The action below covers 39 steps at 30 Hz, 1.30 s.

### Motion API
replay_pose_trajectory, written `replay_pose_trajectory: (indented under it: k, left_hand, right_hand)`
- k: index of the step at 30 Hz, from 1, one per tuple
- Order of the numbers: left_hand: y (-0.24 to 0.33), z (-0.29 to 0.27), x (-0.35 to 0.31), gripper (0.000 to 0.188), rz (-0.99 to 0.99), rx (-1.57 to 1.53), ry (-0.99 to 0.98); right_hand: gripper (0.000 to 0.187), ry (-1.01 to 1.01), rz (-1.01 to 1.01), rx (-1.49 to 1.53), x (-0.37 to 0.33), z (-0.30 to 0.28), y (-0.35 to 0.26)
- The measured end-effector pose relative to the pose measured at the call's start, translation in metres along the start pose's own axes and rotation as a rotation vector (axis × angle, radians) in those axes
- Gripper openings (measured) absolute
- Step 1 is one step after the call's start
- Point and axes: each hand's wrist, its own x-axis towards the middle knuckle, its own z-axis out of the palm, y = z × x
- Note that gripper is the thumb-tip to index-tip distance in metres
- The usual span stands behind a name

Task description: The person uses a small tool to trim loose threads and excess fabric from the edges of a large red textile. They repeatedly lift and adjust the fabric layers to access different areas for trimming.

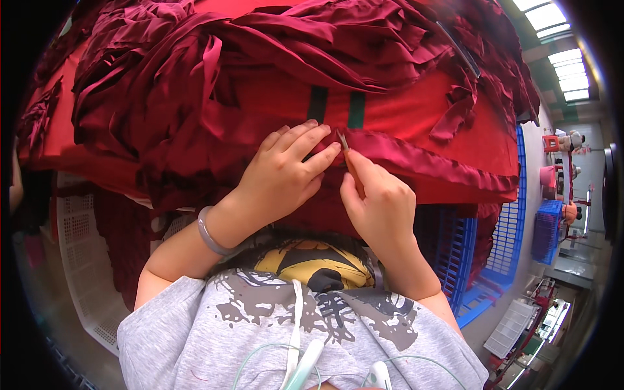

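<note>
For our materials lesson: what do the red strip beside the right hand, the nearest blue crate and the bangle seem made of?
The red strip: probably satin-like cloth, with a soft sheen along its ripples.
The blue crate: smooth-looking, likely moulded plastic, evenly coloured with regular openings.
The bangle: smooth and glossy, pale grey; stone, glass or plastic, cannot tell which.
</note>
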Motion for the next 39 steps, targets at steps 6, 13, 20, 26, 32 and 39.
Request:
replay_pose_trajectory:
  k: [6, 13, 20, 26, 32, 39]
  left_hand:
    - [0.0, 0.0, 0.001, 0.05, 0.0, 0.006, -0.012]
    - [-0.002, 0.0, 0.0, 0.051, 0.005, 0.004, -0.012]
    - [-0.001, -0.003, 0.0, 0.051, -0.009, -0.029, -0.029]
    - [-0.002, -0.003, -0.001, 0.053, -0.002, -0.024, -0.035]
    - [-0.002, -0.005, -0.003, 0.054, -0.013, -0.019, -0.043]
    - [-0.001, -0.003, -0.003, 0.052, -0.031, -0.062, -0.004]
  right_hand:
    - [0.029, 0.137, 0.017, 0.119, 0.006, 0.006, 0.007]
    - [0.029, 0.045, -0.018, 0.036, 0.007, 0.008, 0.006]
    - [0.03, -0.016, 0.003, 0.04, -0.001, -0.006, 0.005]
    - [0.031, 0.048, 0.029, 0.117, 0.012, 0.008, 0.009]
    - [0.029, -0.037, 0.285, 0.294, 0.027, -0.018, 0.014]
    - [0.01, 0.137, 0.059, 0.188, 0.042, -0.016, 0.01]
